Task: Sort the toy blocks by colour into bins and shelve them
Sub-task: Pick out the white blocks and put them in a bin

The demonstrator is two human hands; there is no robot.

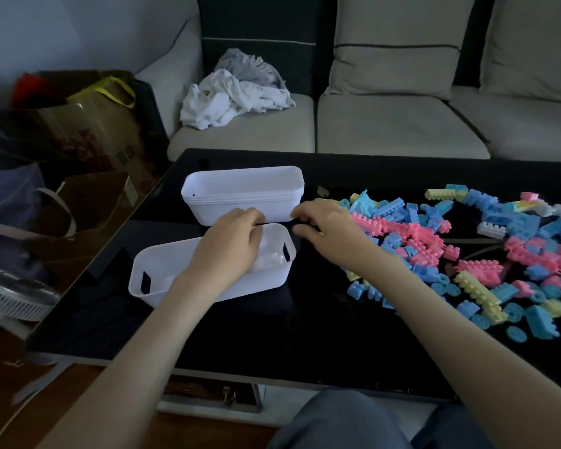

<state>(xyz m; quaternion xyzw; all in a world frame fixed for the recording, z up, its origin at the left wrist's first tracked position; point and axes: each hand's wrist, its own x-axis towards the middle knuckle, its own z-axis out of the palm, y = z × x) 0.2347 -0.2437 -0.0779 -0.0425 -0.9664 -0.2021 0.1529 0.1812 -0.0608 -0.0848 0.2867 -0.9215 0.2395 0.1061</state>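
1. A grey sofa (399, 124) stands behind the black shiny tabletop (272, 335). A heap of crumpled clothes (237, 95) lies on it.
2. Brown paper bags (88, 124) sit on the floor to the left. A white fan (17, 296) is down in the left corner, partly cut off.
3. A big pile of toy blocks (434, 241) covers the right side of the tabletop: pink, blue, yellow and a few white. The pile runs off the right edge.
4. A stack of white bins (243, 189) sits near the far edge. Its long side runs left to right.
5. One more white bin (162, 270) sits nearer, just in front of the stack. It is turned a bit, so its long side runs from near-left to far-right, with a handle slot at each end.
6. Some white blocks (271, 259) lie inside this bin at its right end. The arm hides part of them.
7. The left hand (230, 247) is over the near bin, by its far rim. Its fingers are bent down and the tips are hidden, so I cannot tell what they grip.
8. The right hand (331, 228) is between the bins and the pile, with its arm across some blocks. Its fingers are curled close to the stack's right corner. I cannot tell if they hold anything.
9. The person's knees (353, 419) show at the bottom.
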